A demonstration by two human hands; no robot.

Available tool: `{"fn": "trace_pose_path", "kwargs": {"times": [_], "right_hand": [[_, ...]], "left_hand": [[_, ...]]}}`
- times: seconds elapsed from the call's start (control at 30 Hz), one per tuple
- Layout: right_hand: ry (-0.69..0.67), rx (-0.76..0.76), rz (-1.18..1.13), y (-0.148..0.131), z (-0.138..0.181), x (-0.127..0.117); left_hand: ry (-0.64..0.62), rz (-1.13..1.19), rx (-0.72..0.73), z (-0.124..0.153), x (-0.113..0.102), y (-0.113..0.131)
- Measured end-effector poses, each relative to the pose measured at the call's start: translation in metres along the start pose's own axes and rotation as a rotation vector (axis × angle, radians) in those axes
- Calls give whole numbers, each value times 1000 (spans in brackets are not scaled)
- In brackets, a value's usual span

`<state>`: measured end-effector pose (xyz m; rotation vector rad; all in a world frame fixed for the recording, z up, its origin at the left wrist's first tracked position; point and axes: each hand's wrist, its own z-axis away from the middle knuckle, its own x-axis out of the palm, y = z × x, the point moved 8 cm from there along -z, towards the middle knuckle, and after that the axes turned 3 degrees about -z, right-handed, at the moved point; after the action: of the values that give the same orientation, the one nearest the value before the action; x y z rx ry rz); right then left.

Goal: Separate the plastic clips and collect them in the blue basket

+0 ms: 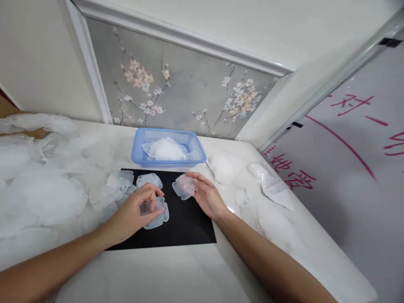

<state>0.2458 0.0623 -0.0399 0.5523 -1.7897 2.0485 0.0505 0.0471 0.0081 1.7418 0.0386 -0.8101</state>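
My right hand (207, 194) grips a thin, translucent plastic piece (180, 188) with rounded lobes and notched edges. It is held above the right part of a black mat (189, 227), and the fingers show through it. My left hand (131, 214) hovers over the mat's left part with its fingers curled and the thumb apart from the index finger. Just beneath it lies a similar translucent piece (162, 219), partly covered by the fingers. Another such piece (150, 180) rests behind that hand, and several more overlap at the mat's left edge (121, 181).
Behind the mat stands a blue plastic basket (136, 151) holding a pile of translucent pieces (167, 149). Large heaps of similar pieces (47, 189) cover the table's left side. More pieces (221, 168) and a clear plastic bag (273, 187) lie at right, near a whiteboard (347, 202).
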Motion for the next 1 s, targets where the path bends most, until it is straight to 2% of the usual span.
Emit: {"fn": "trace_pose_path", "kwargs": {"times": [0.27,0.53,0.67,0.8,0.87,0.9,0.93,0.97,1.0], "right_hand": [[-27,-23,-33,3,-4,1],[-18,0,-103,3,0,1],[-10,4,-109,4,-3,-1],[19,-10,-16,6,-6,-5],[28,-2,146,8,3,-2],[3,-3,259,9,12,5],[-77,0,379,9,24,18],[-203,-3,491,9,40,36],[-410,-14,563,10,60,59]], "left_hand": [[52,160,-101,-7,-10,-13],[37,232,-270,-7,-13,-42],[23,369,-276,-6,-10,-39],[88,512,-341,-5,-11,-33],[155,597,-394,-4,-13,-36],[187,638,-412,-3,-13,-37],[211,676,-426,-2,-13,-38],[222,707,-433,-2,-13,-39],[221,732,-436,-2,-13,-39]]}}
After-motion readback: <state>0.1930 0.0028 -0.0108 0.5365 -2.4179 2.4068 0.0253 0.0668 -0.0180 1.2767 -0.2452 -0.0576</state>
